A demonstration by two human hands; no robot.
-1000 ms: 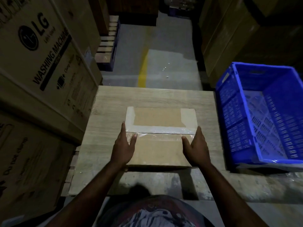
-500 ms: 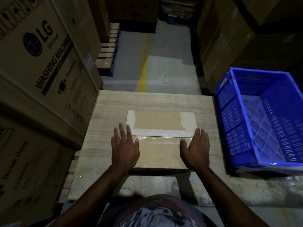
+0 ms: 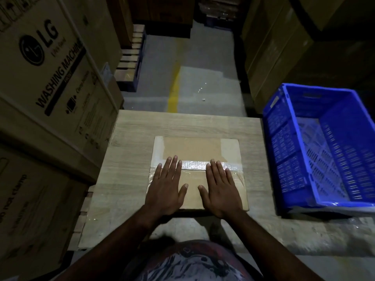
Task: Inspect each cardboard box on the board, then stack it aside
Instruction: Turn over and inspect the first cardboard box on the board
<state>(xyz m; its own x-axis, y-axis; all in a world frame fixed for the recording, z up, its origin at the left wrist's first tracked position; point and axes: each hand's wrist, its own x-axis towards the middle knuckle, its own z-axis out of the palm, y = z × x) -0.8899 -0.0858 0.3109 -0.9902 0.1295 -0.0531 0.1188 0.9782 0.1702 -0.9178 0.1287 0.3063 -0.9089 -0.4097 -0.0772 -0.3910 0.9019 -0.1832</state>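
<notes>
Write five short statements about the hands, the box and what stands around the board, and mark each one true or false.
1. The left hand and the right hand lie flat on top of the cardboard box. True.
2. The box stands on the floor. False: it lies on the wooden board.
3. A blue crate stands to the right of the board. True.
4. The left hand's fingers curl round the box's edge. False: they lie straight on its top.
5. A strip of clear tape runs across the box's top. True.
</notes>
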